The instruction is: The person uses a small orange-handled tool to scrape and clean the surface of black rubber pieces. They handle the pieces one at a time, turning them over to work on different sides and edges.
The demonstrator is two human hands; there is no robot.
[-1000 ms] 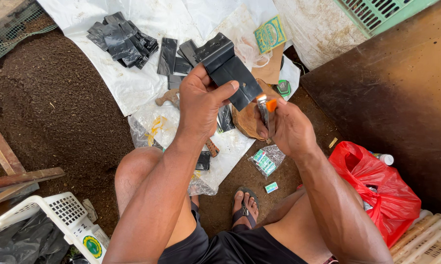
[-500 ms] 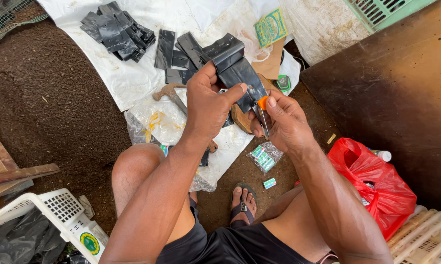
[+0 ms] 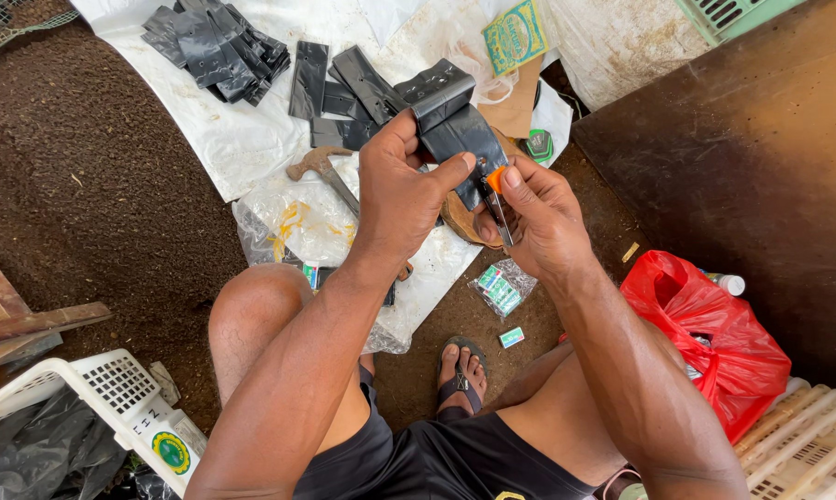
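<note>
From the head camera, looking straight down, I saw my left hand (image 3: 401,199) clamped on a folded piece of black plastic sheet (image 3: 450,125), thumb pressed across its lower edge and fingers wrapped behind, which held the sheet taut and lifted clear of the ground. My right hand (image 3: 538,220) was closed around a small tool with an orange head (image 3: 495,190), its thin metal part pointing down between the fingers; the orange end sat right against the sheet's lower corner, just beside the left thumb. I judged the two hands were kept that close so the tool could meet the plastic exactly where it was braced.

Below them lay a white sheet (image 3: 242,139) spread over the soil, probably to keep the cut pieces clean. On it sat a pile of black plastic strips (image 3: 219,46), well apart from the hands, and a hammer (image 3: 320,171) lying near the left wrist. A green packet (image 3: 515,37) rested at the top of the view. A red plastic bag (image 3: 710,333) sat beside the right forearm, and a white crate (image 3: 112,398) stood by the left knee.
</note>
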